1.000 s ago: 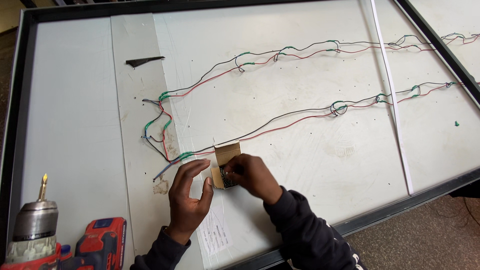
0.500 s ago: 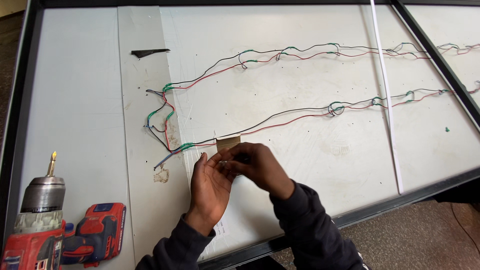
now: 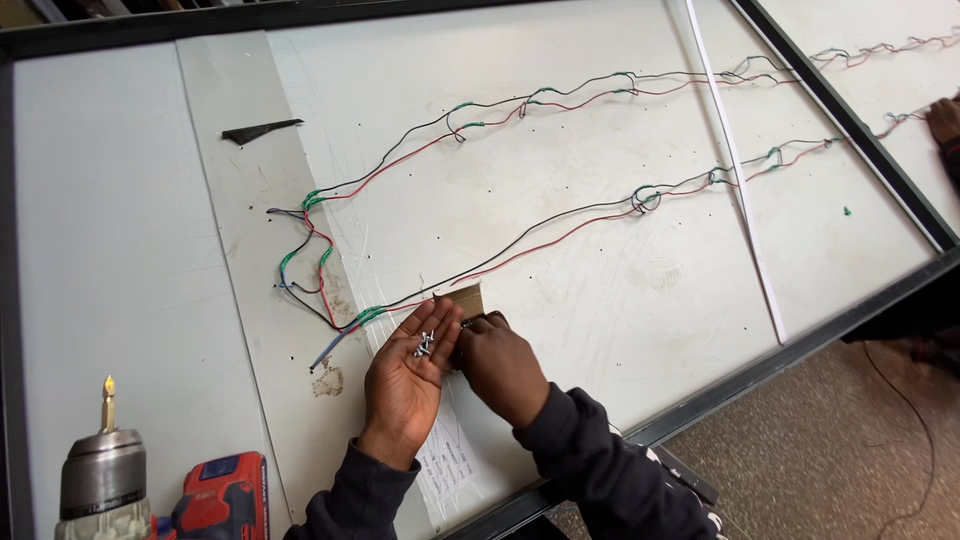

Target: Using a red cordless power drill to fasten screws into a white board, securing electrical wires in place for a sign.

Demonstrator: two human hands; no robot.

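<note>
Screws, small silvery metal (image 3: 424, 343), lie heaped in upturned left palm (image 3: 405, 385), fingers flat and spread, above white panel desk (image 3: 600, 240). Right hand (image 3: 500, 365) clenches small brown cardboard box (image 3: 466, 300), tilted against left fingertips. Half second earlier, hands closed together over box, no screws showing; now left palm open, screws out.

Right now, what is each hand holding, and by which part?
The left hand cups small silvery screws loose in its open palm. The right hand pinches the small brown cardboard box at its near end.
</note>
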